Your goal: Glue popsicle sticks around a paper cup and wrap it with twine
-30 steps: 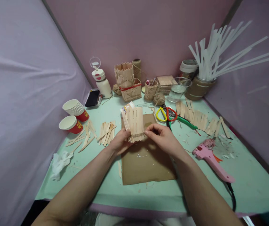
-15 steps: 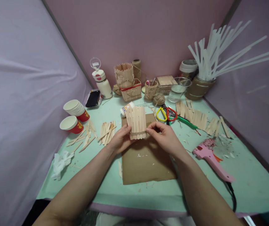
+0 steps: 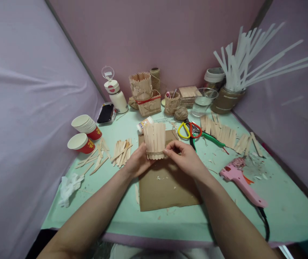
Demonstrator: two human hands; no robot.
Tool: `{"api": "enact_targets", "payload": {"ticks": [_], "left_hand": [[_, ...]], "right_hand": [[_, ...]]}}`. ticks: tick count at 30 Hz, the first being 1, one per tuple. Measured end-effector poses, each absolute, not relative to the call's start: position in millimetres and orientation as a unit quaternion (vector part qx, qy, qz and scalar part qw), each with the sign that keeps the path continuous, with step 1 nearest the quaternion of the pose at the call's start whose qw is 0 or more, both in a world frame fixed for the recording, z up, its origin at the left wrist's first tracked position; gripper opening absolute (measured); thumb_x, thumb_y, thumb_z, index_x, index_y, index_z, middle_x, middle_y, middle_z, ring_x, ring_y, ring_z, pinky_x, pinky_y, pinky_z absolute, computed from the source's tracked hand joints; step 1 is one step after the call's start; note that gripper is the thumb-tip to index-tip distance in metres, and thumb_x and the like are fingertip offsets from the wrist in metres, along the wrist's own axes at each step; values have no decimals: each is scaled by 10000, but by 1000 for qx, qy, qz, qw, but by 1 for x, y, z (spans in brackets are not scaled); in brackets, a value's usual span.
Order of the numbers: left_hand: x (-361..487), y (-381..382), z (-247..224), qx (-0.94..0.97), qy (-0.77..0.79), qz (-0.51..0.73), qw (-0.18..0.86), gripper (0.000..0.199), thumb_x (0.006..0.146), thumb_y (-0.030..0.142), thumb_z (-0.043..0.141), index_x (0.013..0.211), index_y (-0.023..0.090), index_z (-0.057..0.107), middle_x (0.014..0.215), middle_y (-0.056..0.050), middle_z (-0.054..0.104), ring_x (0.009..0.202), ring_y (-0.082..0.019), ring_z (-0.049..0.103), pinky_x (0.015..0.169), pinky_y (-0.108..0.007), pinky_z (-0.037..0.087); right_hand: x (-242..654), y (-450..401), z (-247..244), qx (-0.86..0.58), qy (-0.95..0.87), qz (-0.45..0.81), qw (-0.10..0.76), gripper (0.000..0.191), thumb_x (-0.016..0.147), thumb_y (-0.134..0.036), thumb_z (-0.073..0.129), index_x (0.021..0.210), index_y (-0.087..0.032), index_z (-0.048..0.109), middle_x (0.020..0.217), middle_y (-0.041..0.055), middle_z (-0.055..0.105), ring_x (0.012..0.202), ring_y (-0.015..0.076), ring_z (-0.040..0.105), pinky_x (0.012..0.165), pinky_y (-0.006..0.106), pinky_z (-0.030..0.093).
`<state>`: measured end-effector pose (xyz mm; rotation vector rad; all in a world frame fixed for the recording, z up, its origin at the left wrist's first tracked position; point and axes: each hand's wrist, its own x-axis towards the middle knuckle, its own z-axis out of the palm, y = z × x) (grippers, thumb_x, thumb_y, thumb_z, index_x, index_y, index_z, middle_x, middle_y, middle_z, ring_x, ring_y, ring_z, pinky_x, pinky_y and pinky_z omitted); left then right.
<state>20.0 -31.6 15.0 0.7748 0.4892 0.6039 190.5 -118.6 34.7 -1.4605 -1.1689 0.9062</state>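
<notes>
A cup covered in upright wooden craft sticks (image 3: 155, 138) is held above a brown cardboard sheet (image 3: 167, 194). Twine (image 3: 156, 153) runs around the cup near its lower end. My left hand (image 3: 140, 160) is closed around the cup's left side, its fingers partly hidden behind it. At the lower right edge of the cup, my right hand (image 3: 182, 154) pinches the twine between thumb and forefinger. Behind the cup lies a white labelled bottle (image 3: 144, 125), partly covered.
Loose craft sticks (image 3: 121, 153) and paper cups (image 3: 81, 143) are on the left. Pliers with red and yellow handles (image 3: 189, 130) lie beyond my right hand. A pink glue gun (image 3: 241, 181) rests at right. Stick-covered boxes (image 3: 150, 104) and a plastic cup of water (image 3: 203, 102) line the back.
The cup has turned slightly in my left hand and stands a little more upright. My right hand has shifted slightly left with its pinch at the cup's edge.
</notes>
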Motion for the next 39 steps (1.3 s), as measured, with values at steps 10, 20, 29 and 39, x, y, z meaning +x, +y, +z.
{"api": "enact_targets", "payload": {"ticks": [10,20,29,39], "left_hand": [[28,-42,22,370,298,312,823,657,583,276,933,1159,164,637,1057,-97,738,964,-243,694,897,-364,533],[20,-34,22,348,283,304,841,746,642,223,866,1330,212,576,1003,-58,727,891,-206,673,837,-347,542],[18,-30,19,340,273,297,850,725,613,215,868,1288,184,607,1011,-78,742,876,-221,687,824,-355,547],[18,-32,19,345,244,291,858,636,640,197,835,1245,180,639,1073,-102,754,930,-256,712,813,-351,571]], "right_hand": [[187,-121,37,-589,-509,367,510,176,843,-381,640,798,-211,632,754,-3,628,719,162,555,690,297,432],[195,-121,37,-608,-518,297,523,161,842,-357,636,781,-209,653,775,8,647,725,164,543,695,298,417],[197,-121,35,-606,-537,287,512,160,873,-345,601,798,-211,645,803,15,658,770,179,570,739,315,428],[195,-120,36,-602,-543,300,503,175,869,-357,584,790,-211,637,784,15,640,752,178,559,718,314,425]]}}
